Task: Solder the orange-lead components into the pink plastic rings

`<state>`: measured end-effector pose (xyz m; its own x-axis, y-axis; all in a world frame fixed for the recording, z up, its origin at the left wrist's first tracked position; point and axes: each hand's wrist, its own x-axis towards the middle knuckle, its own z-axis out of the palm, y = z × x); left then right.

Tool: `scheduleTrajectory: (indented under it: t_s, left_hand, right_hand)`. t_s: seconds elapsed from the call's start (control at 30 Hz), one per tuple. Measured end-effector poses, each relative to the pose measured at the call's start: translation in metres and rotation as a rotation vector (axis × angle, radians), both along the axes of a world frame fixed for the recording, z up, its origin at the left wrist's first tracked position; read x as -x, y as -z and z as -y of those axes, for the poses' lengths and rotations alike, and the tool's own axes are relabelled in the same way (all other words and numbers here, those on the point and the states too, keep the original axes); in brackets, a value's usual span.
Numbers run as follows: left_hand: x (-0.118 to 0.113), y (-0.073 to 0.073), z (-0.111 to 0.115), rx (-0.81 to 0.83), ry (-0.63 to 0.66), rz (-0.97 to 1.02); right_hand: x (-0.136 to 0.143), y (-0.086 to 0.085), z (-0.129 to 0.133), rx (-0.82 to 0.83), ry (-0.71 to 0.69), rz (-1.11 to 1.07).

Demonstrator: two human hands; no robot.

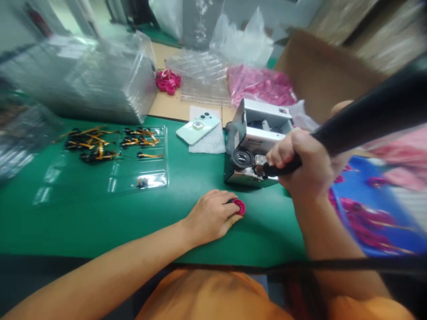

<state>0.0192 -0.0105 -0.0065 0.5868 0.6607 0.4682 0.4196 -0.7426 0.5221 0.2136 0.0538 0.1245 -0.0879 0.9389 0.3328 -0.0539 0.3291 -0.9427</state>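
My left hand [213, 215] rests on the green table, its fingers closed around a small pink round plastic part [240, 207] with something black in it. My right hand [305, 164] is wrapped around a black electric screwdriver [363, 111], whose thick body slants up towards the camera at the right. Its narrow end is at the front of a silver screw feeder [263, 133], by a round black dial [243, 158]. The exact tip is hard to make out.
A clear tray [165, 155] holds black parts with orange ribbon cables [100, 149]. Beyond lie a mint phone [210, 122], stacked clear trays [100, 84], loose pink parts [168, 81] and a bag of pink parts [260, 84]. A blue bin [407, 233] sits right, before a cardboard box [327, 71].
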Motion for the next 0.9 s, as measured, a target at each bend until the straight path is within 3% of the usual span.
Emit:
scheduleTrajectory:
  t_s: [0.17,0.33,0.9]
  left_hand:
    - [-0.003,-0.006,0.0,0.175,0.01,0.013]
    - [-0.003,-0.013,0.001,0.29,-0.05,-0.029]
    - [-0.003,-0.017,-0.001,0.305,-0.03,-0.065]
  right_hand:
    - [0.003,0.012,0.031,0.051,-0.215,-0.051]
    - [0.019,0.03,0.052,0.066,-0.305,-0.075]
    - [0.024,0.041,0.053,0.071,-0.313,-0.047]
